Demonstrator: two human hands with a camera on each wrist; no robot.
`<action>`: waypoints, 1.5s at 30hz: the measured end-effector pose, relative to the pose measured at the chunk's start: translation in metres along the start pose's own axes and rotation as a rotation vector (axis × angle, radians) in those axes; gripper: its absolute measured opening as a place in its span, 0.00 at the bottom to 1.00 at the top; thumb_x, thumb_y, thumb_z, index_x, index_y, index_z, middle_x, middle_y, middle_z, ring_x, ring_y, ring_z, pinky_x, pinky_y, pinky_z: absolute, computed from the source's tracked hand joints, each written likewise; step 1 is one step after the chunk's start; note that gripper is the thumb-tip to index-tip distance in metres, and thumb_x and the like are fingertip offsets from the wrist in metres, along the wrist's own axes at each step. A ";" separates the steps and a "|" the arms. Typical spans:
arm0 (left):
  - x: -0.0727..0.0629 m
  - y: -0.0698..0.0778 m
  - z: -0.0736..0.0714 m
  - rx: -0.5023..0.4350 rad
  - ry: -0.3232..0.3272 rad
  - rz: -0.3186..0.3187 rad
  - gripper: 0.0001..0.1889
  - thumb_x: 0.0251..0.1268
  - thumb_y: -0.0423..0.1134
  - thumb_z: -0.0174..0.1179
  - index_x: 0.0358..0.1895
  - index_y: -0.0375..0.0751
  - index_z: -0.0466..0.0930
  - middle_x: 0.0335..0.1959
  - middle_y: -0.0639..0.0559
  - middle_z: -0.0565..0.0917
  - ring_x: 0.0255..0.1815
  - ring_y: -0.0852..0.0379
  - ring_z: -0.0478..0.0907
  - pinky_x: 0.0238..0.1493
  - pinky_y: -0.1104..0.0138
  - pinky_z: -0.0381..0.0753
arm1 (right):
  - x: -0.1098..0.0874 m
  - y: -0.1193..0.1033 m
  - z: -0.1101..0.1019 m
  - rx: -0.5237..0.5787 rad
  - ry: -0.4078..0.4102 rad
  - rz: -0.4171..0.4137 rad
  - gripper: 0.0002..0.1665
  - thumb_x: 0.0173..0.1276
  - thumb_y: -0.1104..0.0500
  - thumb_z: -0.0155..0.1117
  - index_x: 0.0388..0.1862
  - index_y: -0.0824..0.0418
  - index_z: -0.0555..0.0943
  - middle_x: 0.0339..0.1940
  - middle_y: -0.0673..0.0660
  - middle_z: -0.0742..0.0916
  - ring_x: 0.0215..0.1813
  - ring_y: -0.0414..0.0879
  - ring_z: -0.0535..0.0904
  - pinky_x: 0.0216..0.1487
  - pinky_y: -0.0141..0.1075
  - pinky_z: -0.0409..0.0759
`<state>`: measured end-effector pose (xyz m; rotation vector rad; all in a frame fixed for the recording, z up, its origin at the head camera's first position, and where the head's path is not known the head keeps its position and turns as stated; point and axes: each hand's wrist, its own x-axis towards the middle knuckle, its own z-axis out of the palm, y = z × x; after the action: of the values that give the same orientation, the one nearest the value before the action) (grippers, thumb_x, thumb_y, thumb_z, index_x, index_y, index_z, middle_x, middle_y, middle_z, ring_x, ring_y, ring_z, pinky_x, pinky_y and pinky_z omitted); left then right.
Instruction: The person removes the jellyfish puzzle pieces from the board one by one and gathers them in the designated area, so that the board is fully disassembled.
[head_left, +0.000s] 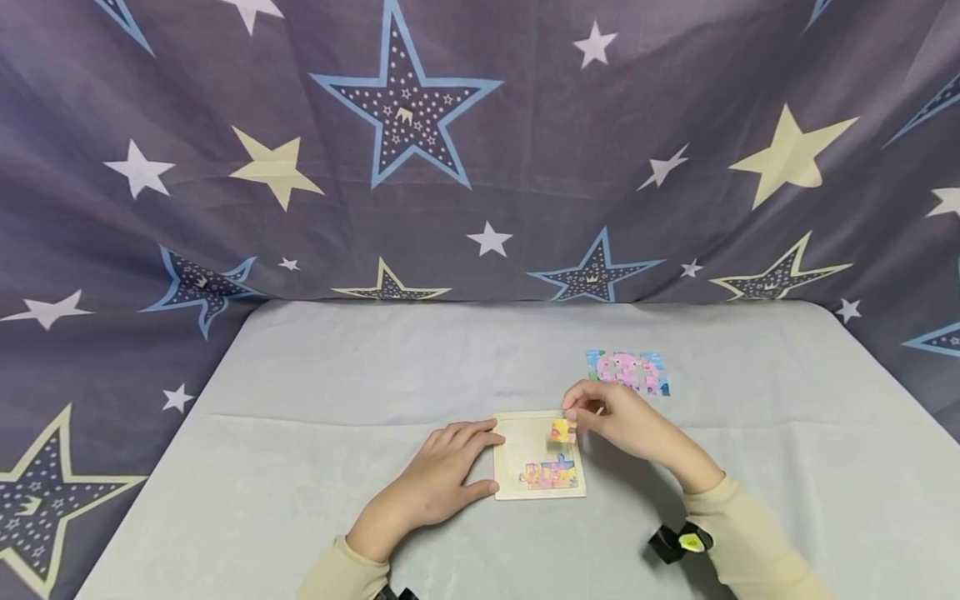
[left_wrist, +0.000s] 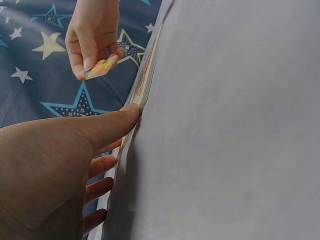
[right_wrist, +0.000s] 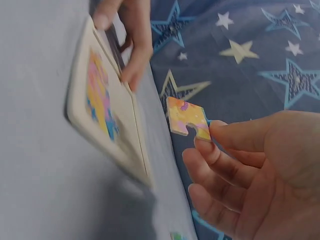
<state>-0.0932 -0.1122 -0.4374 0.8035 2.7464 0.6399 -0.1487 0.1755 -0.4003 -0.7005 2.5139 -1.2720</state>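
Note:
A pale wooden puzzle tray (head_left: 517, 442) lies on the table, with several joined colourful pieces (head_left: 550, 475) in its lower right part. My left hand (head_left: 438, 475) rests against the tray's left side, thumb and fingertips touching its edge with the fingers fairly straight. Over the tray's upper right corner, my right hand (head_left: 626, 419) pinches a yellow-orange puzzle piece (right_wrist: 187, 116) between thumb and fingers. In the right wrist view the piece is held clear of the tray, and a rounded notch shows in one side. The left wrist view also shows this piece (left_wrist: 101, 68) in the air.
Behind my right hand, a pink and blue picture of puzzle pieces (head_left: 626, 367) lies on the table, partly covered by the hand. A light grey cloth (head_left: 337, 367) covers the table. At its far edge hangs a dark curtain (head_left: 525, 167) with stars.

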 end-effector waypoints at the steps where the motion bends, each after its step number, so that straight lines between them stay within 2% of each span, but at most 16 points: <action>1: 0.000 0.000 0.000 0.002 0.001 0.001 0.28 0.70 0.52 0.60 0.69 0.50 0.67 0.76 0.54 0.61 0.74 0.52 0.57 0.72 0.52 0.56 | 0.001 0.003 -0.003 0.001 0.010 0.007 0.02 0.70 0.65 0.63 0.40 0.62 0.82 0.30 0.50 0.83 0.33 0.47 0.79 0.36 0.34 0.78; 11: 0.001 -0.001 0.001 0.010 0.009 0.010 0.28 0.70 0.52 0.60 0.69 0.50 0.68 0.76 0.54 0.61 0.74 0.52 0.58 0.72 0.52 0.56 | 0.004 0.034 -0.024 0.004 0.108 0.053 0.05 0.69 0.65 0.65 0.41 0.66 0.83 0.30 0.52 0.85 0.33 0.49 0.82 0.36 0.35 0.81; 20: 0.001 0.002 -0.001 0.008 0.006 0.015 0.28 0.70 0.52 0.60 0.69 0.50 0.68 0.76 0.54 0.61 0.74 0.52 0.58 0.72 0.52 0.56 | 0.003 0.051 -0.036 -0.061 0.162 0.132 0.06 0.68 0.65 0.65 0.40 0.68 0.84 0.25 0.53 0.84 0.28 0.48 0.79 0.26 0.31 0.73; 28: 0.000 0.003 -0.003 -0.007 0.028 0.036 0.27 0.70 0.51 0.61 0.68 0.48 0.69 0.75 0.51 0.63 0.73 0.50 0.59 0.71 0.51 0.58 | 0.003 0.059 -0.038 -0.085 0.159 0.165 0.04 0.67 0.68 0.66 0.38 0.68 0.85 0.28 0.52 0.85 0.29 0.44 0.77 0.27 0.30 0.74; 34: 0.000 0.002 -0.003 -0.003 0.020 0.028 0.28 0.70 0.51 0.60 0.69 0.48 0.68 0.75 0.52 0.63 0.74 0.51 0.59 0.71 0.52 0.57 | 0.004 0.059 -0.037 -0.090 0.133 0.169 0.04 0.67 0.68 0.66 0.38 0.67 0.86 0.31 0.54 0.86 0.30 0.43 0.77 0.27 0.30 0.75; 45: 0.000 0.003 -0.004 -0.012 0.018 0.027 0.27 0.70 0.51 0.61 0.69 0.48 0.69 0.75 0.51 0.63 0.73 0.50 0.59 0.71 0.51 0.57 | 0.008 0.062 -0.030 -0.198 0.151 0.121 0.03 0.64 0.65 0.70 0.36 0.64 0.87 0.28 0.50 0.87 0.32 0.42 0.78 0.36 0.35 0.78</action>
<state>-0.0929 -0.1115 -0.4330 0.8375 2.7496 0.6720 -0.1868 0.2238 -0.4321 -0.4989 2.7862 -1.0827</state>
